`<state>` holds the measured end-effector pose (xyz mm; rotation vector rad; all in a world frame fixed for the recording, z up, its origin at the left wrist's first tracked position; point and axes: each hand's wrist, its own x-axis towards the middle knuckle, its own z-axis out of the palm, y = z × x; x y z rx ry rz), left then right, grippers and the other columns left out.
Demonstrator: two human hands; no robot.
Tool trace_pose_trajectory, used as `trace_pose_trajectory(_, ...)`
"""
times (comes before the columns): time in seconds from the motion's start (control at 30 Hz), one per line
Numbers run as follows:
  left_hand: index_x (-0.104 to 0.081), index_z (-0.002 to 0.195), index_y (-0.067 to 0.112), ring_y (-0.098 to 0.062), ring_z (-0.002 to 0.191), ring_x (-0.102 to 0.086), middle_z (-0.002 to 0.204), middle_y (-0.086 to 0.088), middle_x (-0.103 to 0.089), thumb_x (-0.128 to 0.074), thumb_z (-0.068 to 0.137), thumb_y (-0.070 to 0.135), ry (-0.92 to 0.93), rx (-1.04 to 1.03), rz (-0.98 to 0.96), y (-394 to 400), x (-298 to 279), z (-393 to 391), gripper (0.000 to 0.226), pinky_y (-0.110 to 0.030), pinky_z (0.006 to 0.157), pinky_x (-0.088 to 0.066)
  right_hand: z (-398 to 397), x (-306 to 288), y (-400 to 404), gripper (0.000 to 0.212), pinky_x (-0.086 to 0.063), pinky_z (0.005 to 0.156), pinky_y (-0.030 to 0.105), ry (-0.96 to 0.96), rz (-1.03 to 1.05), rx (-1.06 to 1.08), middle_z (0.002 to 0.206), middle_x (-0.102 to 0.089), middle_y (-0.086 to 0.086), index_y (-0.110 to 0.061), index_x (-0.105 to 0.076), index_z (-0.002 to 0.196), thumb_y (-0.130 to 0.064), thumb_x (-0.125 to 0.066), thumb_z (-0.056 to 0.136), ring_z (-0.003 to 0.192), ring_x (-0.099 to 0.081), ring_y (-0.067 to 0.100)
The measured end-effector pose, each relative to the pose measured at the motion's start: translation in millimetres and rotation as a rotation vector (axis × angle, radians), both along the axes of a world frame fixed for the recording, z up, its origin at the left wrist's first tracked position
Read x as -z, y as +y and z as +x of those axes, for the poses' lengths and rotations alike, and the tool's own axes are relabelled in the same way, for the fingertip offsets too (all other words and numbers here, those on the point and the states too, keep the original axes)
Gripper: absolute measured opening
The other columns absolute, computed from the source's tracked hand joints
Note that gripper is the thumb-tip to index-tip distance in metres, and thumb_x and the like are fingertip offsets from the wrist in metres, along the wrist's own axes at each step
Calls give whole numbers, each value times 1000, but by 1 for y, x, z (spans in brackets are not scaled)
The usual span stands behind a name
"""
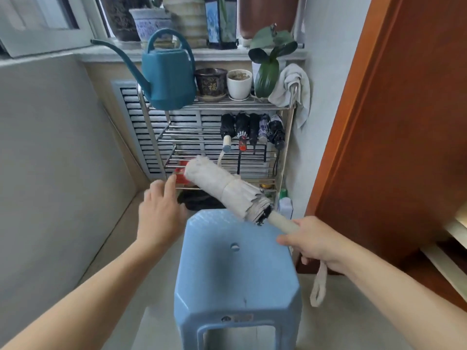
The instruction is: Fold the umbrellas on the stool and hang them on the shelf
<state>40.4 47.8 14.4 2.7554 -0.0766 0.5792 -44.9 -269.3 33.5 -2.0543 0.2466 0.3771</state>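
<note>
Fingers of the right hand (pixel 312 242) curl round the stiff handle of the cream umbrella (pixel 222 189), held light and soft-canopied above the stool (pixel 237 269); left hand (pixel 158 213) hovers spread; wrist loop (pixel 319 286) suits hanging on the shelf (pixel 292 127)

Hidden and cut off around the stool

Your right hand (pixel 312 242) covers the umbrella (pixel 222 186) handle's end. The stool (pixel 235 271) runs off the bottom edge, legs unseen. Behind the stool, the umbrella hides a red thing (pixel 180 174) and a dark heap (pixel 199 202), neither identifiable.
</note>
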Motion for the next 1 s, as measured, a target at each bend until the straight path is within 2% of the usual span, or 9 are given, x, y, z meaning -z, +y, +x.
trace_pose_trajectory(0.1,-45,149,18,-33,128,-47,140,-11,-49,-50,101,37,369,18,-207,-18,35,24,52,-45,99,-49,36,-6,19,18,-40,46,26,15,194,69,66,-46,2,-11,-60,94,-24,-72,93,48,-39,11)
trace_pose_trajectory(0.17,-51,142,19,-33,127,-48,138,-10,-50,-46,104,44,466,61,-183,-24,52,48,46,-46,98,-51,72,-11,38,18,-38,43,25,24,284,93,64,-50,2,-11,-58,96,-26,-68,96,42,-34,10)
trace_pose_trajectory(0.23,-59,125,14,-37,123,-50,127,-12,-55,-40,107,38,537,121,-129,-27,67,75,35,-48,99,-49,116,-14,61,21,-32,40,21,34,364,103,57,-52,2,-13,-55,87,-29,-64,98,34,-27,8)
trace_pose_trajectory(0.33,-63,115,10,-38,122,-55,124,-15,-64,-26,111,41,664,152,-152,-31,84,106,48,-44,102,-45,185,-8,97,25,-25,37,16,22,395,122,57,-46,1,-16,-51,80,-26,-61,100,30,-25,4)
trace_pose_trajectory(0.43,-65,115,14,-39,122,-56,130,-19,-64,-24,110,41,677,108,-253,-30,101,122,50,-42,102,-44,257,10,129,17,-28,34,16,1,419,127,62,-43,1,-14,-51,88,-21,-60,100,29,-29,3)
trace_pose_trajectory(0.6,-60,84,14,-36,104,-61,107,-15,-69,-26,109,42,704,65,-362,-27,106,123,51,-40,94,-48,359,30,171,22,-33,36,15,-29,355,186,63,-49,4,-7,-54,105,-28,-58,101,41,-36,13)
trace_pose_trajectory(0.7,-56,81,11,-35,97,-62,99,-12,-70,-25,108,42,707,71,-383,-26,109,124,52,-42,94,-50,407,35,177,26,-32,34,16,-31,346,211,72,-49,6,-2,-54,107,-28,-56,103,48,-38,14)
trace_pose_trajectory(0.83,-49,74,14,-34,92,-61,92,-9,-67,-25,107,42,693,65,-391,-26,108,124,50,-41,87,-50,447,40,175,24,-36,44,18,-35,413,273,82,-49,6,-7,-54,107,-32,-55,105,53,-35,10)
trace_pose_trajectory(1.0,-43,69,17,-33,87,-57,83,-4,-62,-25,106,42,696,58,-379,-27,106,121,49,-39,80,-47,450,41,177,33,-43,48,19,15,538,323,88,-52,6,-10,-52,126,-35,-56,104,56,-40,10)
